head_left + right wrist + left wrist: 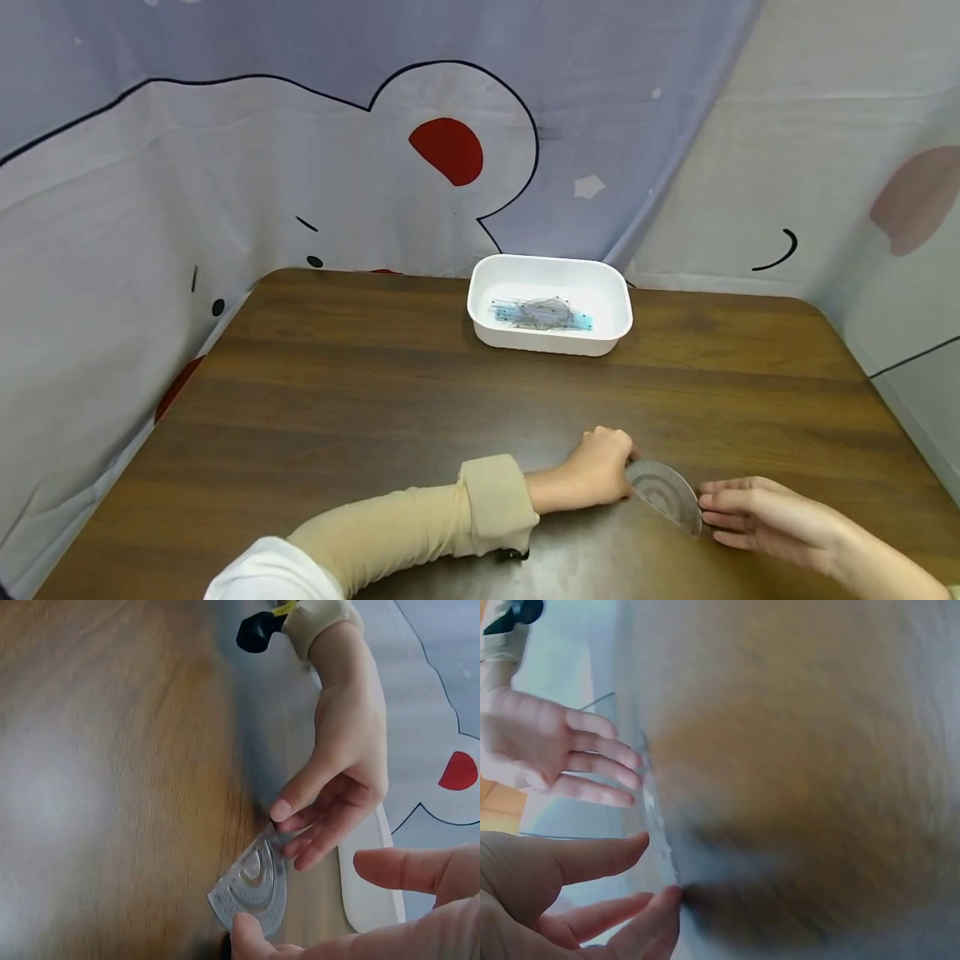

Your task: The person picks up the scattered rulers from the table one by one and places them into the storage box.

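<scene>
A clear half-round protractor (666,495) is at the front right of the table, between the two hands. My left hand (596,471) pinches its left corner, thumb on one side and curled fingers on the other, as the right wrist view shows. Beside the opposite end is my right hand (772,521), its fingers held fairly straight. In the right wrist view one right fingertip (246,930) overlaps the curved rim, while the right thumb (390,868) stands apart. Seen from the left wrist, the protractor appears nearly edge-on and blurred.
A white plastic tray (551,341) stands at the table's back edge. Several clear and bluish flat pieces with markings (542,314) lie inside it. Behind the brown wooden table (360,383) hangs a printed curtain (247,183), which continues along both sides.
</scene>
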Tool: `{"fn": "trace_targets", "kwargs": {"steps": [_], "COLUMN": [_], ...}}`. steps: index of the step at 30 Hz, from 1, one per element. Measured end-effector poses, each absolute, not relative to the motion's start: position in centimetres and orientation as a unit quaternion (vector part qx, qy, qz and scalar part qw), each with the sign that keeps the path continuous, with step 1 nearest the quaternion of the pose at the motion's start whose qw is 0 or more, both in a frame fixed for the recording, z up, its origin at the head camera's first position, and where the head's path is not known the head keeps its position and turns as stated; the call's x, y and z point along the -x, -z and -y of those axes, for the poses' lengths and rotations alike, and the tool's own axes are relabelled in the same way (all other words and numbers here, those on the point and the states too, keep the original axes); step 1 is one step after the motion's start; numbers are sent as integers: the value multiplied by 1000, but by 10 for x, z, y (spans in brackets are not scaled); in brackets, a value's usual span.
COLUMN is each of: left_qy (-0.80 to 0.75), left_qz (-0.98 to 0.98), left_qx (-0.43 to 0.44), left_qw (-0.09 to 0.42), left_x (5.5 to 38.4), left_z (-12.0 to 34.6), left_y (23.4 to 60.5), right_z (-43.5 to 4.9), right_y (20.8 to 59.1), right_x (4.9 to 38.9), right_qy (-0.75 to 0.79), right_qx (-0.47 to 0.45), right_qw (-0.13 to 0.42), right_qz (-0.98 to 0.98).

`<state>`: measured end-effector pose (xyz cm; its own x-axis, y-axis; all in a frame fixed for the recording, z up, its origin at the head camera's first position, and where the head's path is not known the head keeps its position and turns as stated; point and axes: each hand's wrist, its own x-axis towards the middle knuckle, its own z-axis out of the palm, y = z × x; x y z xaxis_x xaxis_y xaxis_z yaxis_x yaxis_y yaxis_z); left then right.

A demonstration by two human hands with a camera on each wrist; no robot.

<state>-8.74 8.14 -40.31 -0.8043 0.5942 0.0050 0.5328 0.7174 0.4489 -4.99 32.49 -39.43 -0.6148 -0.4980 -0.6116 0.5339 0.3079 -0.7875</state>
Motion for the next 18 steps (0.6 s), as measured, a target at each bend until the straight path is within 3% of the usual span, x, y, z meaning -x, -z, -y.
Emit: {"fn": "trace_targets", "kwargs": {"steps": [6, 9, 12, 14, 15, 18], "left_qy": [-322, -360, -346, -334, -330, -325], "left_qz": [-900, -884, -892, -897, -898, -898], "left_qx": [-227, -201, -202, -204, -206, -216], "left_qw": [186, 222, 211, 205, 204, 205], "left_x": [83, 81, 82, 83, 82, 81], "left_z": [-77, -76, -75, -75, -75, -75], "left_y": [393, 394, 396, 397, 397, 396], "right_z": [-311, -289, -265, -254, -251, -247], "right_y": [391, 394, 406, 414, 417, 417], "right_x": [44, 36, 24, 18, 16, 17], "right_qy": [596, 501, 318, 229, 205, 174], "right_qx": [-9, 43, 93, 110, 119, 115], "right_qw": [432, 321, 147, 64, 45, 52], "right_qz": [-677, -803, -932, -965, -970, -977]}}
